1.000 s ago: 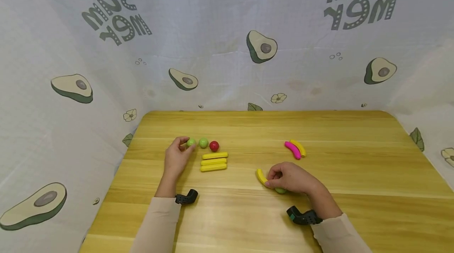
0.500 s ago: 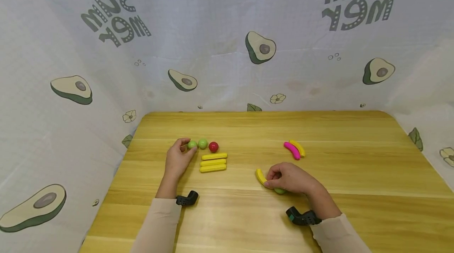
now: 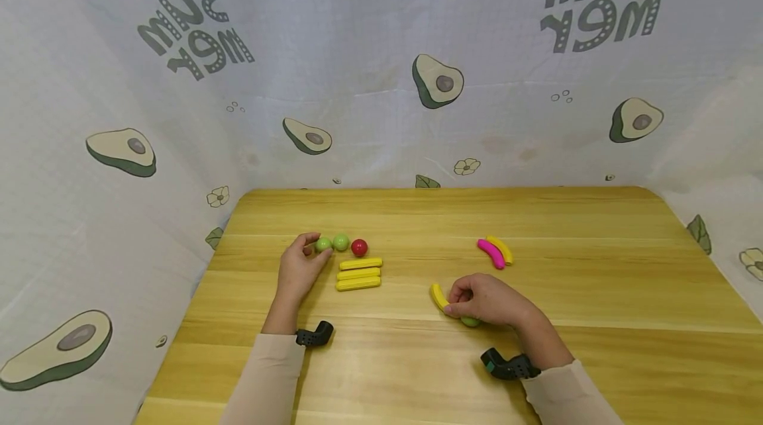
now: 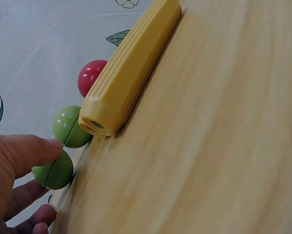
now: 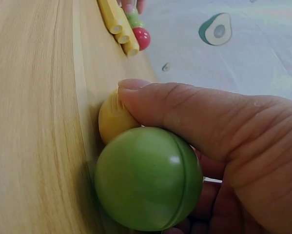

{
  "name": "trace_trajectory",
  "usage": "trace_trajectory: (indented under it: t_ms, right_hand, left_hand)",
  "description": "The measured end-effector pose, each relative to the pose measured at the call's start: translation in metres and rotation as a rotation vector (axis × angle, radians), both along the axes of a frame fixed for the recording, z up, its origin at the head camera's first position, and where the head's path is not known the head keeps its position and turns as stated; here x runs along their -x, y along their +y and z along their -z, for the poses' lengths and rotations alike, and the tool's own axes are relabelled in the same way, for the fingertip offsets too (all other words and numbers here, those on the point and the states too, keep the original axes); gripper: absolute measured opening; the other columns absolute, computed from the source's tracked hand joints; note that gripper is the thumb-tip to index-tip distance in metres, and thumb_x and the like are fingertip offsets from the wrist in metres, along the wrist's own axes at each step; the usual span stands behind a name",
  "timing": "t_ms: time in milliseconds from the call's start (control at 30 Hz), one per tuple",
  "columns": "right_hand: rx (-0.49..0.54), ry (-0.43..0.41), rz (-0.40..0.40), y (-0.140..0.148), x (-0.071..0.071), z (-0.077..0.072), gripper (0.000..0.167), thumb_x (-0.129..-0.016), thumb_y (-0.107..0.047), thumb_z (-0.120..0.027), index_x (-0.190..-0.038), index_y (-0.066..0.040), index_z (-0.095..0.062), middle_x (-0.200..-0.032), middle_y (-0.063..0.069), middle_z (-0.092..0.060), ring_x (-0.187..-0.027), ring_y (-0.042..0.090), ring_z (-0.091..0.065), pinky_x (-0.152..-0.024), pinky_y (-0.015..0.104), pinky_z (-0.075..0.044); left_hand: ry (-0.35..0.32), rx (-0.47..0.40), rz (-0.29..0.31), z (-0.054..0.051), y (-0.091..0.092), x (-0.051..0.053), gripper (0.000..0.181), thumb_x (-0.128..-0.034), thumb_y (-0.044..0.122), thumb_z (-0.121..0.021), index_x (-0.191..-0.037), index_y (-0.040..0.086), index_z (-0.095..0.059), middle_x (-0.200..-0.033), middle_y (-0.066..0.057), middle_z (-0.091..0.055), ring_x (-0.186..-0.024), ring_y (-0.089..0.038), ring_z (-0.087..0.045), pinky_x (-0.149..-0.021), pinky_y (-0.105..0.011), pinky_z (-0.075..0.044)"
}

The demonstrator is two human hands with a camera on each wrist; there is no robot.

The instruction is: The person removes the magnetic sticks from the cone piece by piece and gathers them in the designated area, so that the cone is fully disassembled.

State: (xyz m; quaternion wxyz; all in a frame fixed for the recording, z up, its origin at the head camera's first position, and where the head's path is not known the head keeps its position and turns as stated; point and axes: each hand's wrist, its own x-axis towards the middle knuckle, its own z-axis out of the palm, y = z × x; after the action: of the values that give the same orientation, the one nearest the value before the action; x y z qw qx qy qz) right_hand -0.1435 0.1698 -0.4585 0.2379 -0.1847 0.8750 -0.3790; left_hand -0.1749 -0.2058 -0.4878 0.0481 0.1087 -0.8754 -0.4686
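At the left of the head view, my left hand point(image 3: 297, 271) pinches a shiny green ball point(image 3: 323, 244) between thumb and fingers. A second green ball point(image 3: 341, 242) and a red ball point(image 3: 359, 247) carry on the row to its right. My right hand point(image 3: 491, 299) pinches the near end of a yellow toy banana point(image 3: 438, 295), whose far end sticks out past the fingertips. Another green ball point(image 5: 146, 178) lies beside that banana, under the thumb side of the hand, and shows only partly in the head view.
Three yellow ribbed sticks point(image 3: 359, 273) lie side by side just in front of the balls. Farther back on the right, a pink toy banana point(image 3: 491, 254) rests against a yellow one point(image 3: 502, 249). A printed white curtain point(image 3: 369, 67) hangs behind the wooden table point(image 3: 405, 372).
My left hand has shifted the green ball slightly right, closer to the second green ball. My right hand stays at the banana. The head view has tilted a little.
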Motion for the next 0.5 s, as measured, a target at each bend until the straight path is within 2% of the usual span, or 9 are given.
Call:
trace_trajectory:
  t_ms: [167,300,400,500]
  right_hand:
    - [-0.022,0.005,0.018,-0.001,0.0,0.0,0.022,-0.087,-0.031,-0.081,-0.088,-0.014,-0.067,-0.075,-0.005,-0.059,-0.069,0.011,-0.051,-0.06,0.023,-0.041]
    - [-0.056,-0.01,0.066,-0.003,0.0,-0.001,0.035,-0.086,-0.031,-0.083,-0.109,-0.011,-0.065,-0.077,-0.001,-0.058,-0.067,0.014,-0.051,-0.058,0.024,-0.04]
    - [-0.079,-0.001,0.092,-0.005,0.0,-0.003,0.053,-0.085,-0.029,-0.083,-0.128,-0.01,-0.059,-0.078,0.0,-0.058,-0.066,0.015,-0.052,-0.056,0.025,-0.039]
    - [-0.087,0.032,0.094,-0.006,0.001,-0.003,0.062,-0.085,-0.027,-0.082,-0.138,-0.011,-0.055,-0.078,0.0,-0.058,-0.066,0.015,-0.052,-0.056,0.026,-0.039]
  left_hand:
    - [-0.006,-0.004,0.007,-0.001,-0.001,-0.001,0.05,-0.0924,0.03,-0.076,-0.136,0.011,-0.061,-0.14,-0.015,-0.061,-0.125,-0.036,-0.058,-0.104,-0.051,-0.05]
    - [-0.002,-0.013,-0.005,-0.008,-0.003,-0.001,0.052,-0.0929,0.032,-0.075,-0.139,0.013,-0.059,-0.141,-0.013,-0.057,-0.121,-0.033,-0.056,-0.096,-0.049,-0.05]
    - [0.048,-0.023,-0.035,-0.017,-0.004,-0.002,0.051,-0.0936,0.03,-0.074,-0.139,0.013,-0.059,-0.141,-0.011,-0.055,-0.118,-0.032,-0.054,-0.091,-0.045,-0.048]
    - [0.147,-0.031,-0.046,-0.03,-0.002,-0.005,0.047,-0.0945,0.026,-0.074,-0.136,0.009,-0.06,-0.139,-0.013,-0.055,-0.115,-0.035,-0.055,-0.09,-0.043,-0.047]
